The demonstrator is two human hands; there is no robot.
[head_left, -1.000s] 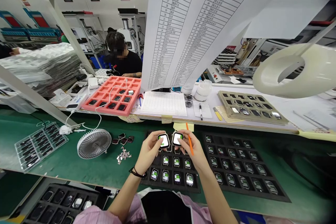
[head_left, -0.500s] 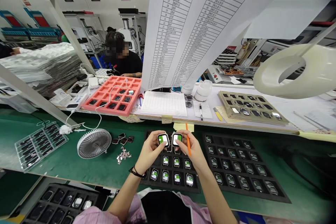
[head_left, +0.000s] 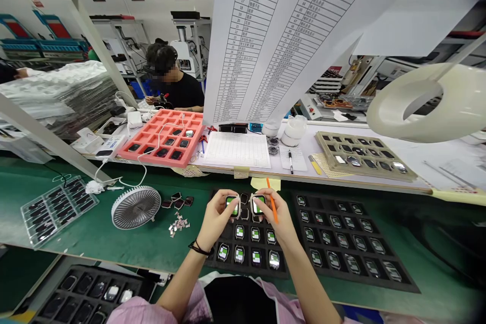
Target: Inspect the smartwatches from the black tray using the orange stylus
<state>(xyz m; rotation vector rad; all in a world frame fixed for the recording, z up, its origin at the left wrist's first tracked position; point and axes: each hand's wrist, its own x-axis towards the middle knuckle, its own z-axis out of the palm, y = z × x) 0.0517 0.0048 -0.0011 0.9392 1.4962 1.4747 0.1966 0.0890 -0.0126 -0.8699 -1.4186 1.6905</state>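
My left hand (head_left: 218, 215) is closed around a smartwatch (head_left: 232, 206) with a green and white screen, its thumb on the glass. A second smartwatch (head_left: 259, 205) with a similar screen sits in my right hand (head_left: 280, 212), the thumb on its screen. An orange stick (head_left: 272, 201) is also tucked between the fingers of that hand. Both watches are held apart above a black foam tray (head_left: 247, 268), where several watches rest in slots, many with lit green and white screens.
A second dark tray (head_left: 349, 238) of watches lies at the right. On the left stand a small fan (head_left: 136, 207), loose pieces (head_left: 178, 224) and a clear tray (head_left: 58, 210). A red tray (head_left: 165, 136) and a beige tray (head_left: 364, 157) occupy the shelf. A co-worker (head_left: 178, 88) sits beyond.
The two watches have moved apart, the left one going left and the right one slightly right. The orange stick has shifted a little. The co-worker's head and hand have moved.
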